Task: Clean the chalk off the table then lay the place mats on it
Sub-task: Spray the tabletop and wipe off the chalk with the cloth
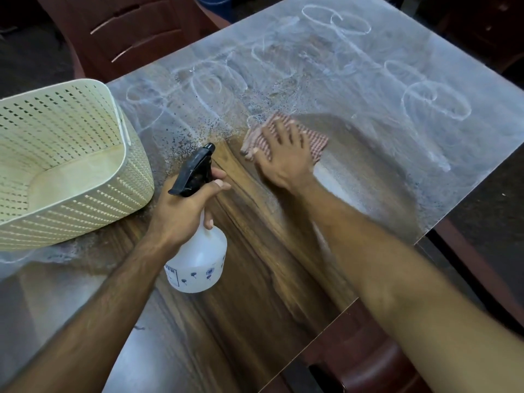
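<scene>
Wooden counter point(249, 279) seen from above, bare brown grain near centre and toward 6 o'clock. Chalk point(368, 69) loops and a pale haze over the far half, from 10 through 12 to 3 o'clock; more haze at 8 o'clock along the near left edge. Right hand point(283, 154) at centre, fingers spread flat, pressing a red-and-white checked cloth point(317, 143) onto the counter right at the boundary between wiped wood and chalk; hand and cloth blurred. Dark speckled droplets at 10 o'clock of that hand. Left hand point(184, 211) just at 7 o'clock of the right, fingers curled round the neck of a translucent spray bottle point(198, 262), black trigger head pointing toward 12. Cream perforated basket point(56, 165) at 9 o'clock on the counter, just beside the left hand, apart from it. Place mats not identifiable. Dark brown chair point(127, 32) at 11 o'clock beyond the far edge.
</scene>
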